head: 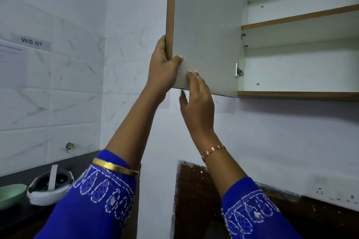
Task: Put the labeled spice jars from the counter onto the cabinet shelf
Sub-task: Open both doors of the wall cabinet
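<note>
Gripping the open white wood-edged cabinet door (206, 31) at its lower corner is the left hand (162, 68), thumb curled over the front; right hand (198, 97) is resting straight fingers on it just beside. Cabinet shelf (299, 18) w/ wooden lip is showing bare; spice jars aren't in view.

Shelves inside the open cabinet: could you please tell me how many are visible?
2: an upper shelf and the cabinet floor below it. More may lie above or right, out of frame.
</note>
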{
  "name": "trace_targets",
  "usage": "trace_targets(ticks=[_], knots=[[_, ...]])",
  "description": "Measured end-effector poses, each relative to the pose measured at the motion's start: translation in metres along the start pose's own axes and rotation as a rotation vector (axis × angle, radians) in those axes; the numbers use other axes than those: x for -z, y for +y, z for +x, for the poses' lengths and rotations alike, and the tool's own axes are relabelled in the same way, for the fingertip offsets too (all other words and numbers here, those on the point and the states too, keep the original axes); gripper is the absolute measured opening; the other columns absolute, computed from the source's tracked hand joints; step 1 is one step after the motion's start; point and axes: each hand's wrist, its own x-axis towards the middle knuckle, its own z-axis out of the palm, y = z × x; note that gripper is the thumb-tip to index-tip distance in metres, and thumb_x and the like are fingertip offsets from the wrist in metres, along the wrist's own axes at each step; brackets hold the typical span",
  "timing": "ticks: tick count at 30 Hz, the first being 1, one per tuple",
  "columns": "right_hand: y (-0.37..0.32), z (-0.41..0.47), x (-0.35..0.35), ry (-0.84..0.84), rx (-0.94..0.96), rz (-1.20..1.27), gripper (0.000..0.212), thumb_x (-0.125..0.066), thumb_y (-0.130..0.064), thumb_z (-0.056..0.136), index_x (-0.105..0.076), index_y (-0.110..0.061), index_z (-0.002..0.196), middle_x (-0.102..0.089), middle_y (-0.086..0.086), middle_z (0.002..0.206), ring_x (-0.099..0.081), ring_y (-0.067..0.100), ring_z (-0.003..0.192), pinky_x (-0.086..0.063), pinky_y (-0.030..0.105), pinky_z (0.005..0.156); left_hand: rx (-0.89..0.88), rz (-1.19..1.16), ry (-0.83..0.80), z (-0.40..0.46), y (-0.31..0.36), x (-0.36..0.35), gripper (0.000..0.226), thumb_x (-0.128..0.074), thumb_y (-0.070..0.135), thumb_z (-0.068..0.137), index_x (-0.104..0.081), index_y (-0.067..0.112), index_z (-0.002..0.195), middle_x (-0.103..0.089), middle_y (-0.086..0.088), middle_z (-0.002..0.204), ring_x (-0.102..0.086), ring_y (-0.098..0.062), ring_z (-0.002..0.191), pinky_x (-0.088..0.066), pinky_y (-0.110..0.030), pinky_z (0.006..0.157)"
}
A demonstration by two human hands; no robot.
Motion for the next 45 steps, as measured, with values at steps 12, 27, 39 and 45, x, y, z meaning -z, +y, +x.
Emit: trace_targets(ticks=[12, 27, 39, 45], knots=[[0.097, -0.038, 0.093, -0.256, -0.150, -0.162, 0.050, -0.052, -0.016, 0.090, -0.041, -0.008, 0.138, -0.039, 0.016, 0.146, -0.033, 0.030, 0.138, -0.029, 0.039, 0.115, -0.251, 0.310, 0.263, -0.085, 0.029, -0.100, 0.056, -0.034, -0.003, 0.080, -0.041, 0.006, 0.135, -0.032, -0.014, 0.149, -0.023, -0.024, 0.142, -0.018, -0.043, 0.118], [0.265, -0.050, 0.330, -0.290, -0.150, -0.548, 0.047, -0.055, -0.016, 0.088, -0.048, -0.004, 0.133, -0.043, 0.018, 0.144, -0.036, 0.032, 0.137, -0.024, 0.037, 0.114, -0.103, -0.058, -0.019, -0.176, 0.089, -0.339, 0.046, -0.038, 0.000, 0.089, -0.044, 0.009, 0.133, -0.042, -0.008, 0.145, -0.031, -0.018, 0.139, -0.027, -0.041, 0.115], [0.355, -0.028, 0.408, -0.252, -0.109, -0.842, 0.047, -0.062, -0.008, 0.081, -0.055, 0.003, 0.125, -0.051, 0.027, 0.134, -0.045, 0.041, 0.128, -0.033, 0.047, 0.109, 0.071, -0.236, -0.189, -0.171, 0.061, -0.468, 0.047, -0.039, 0.003, 0.091, -0.042, 0.012, 0.136, -0.045, -0.008, 0.143, -0.049, -0.029, 0.124, -0.040, -0.024, 0.101], [0.414, 0.014, 0.394, -0.382, -0.143, -1.019, 0.056, -0.053, -0.019, 0.089, -0.036, -0.005, 0.141, -0.031, 0.021, 0.150, -0.024, 0.035, 0.141, -0.017, 0.040, 0.117, 0.081, -0.340, -0.236, -0.128, 0.036, -0.522, 0.044, -0.040, 0.003, 0.092, -0.042, 0.010, 0.135, -0.049, -0.003, 0.137, -0.044, 0.008, 0.105, -0.029, 0.012, 0.073]])
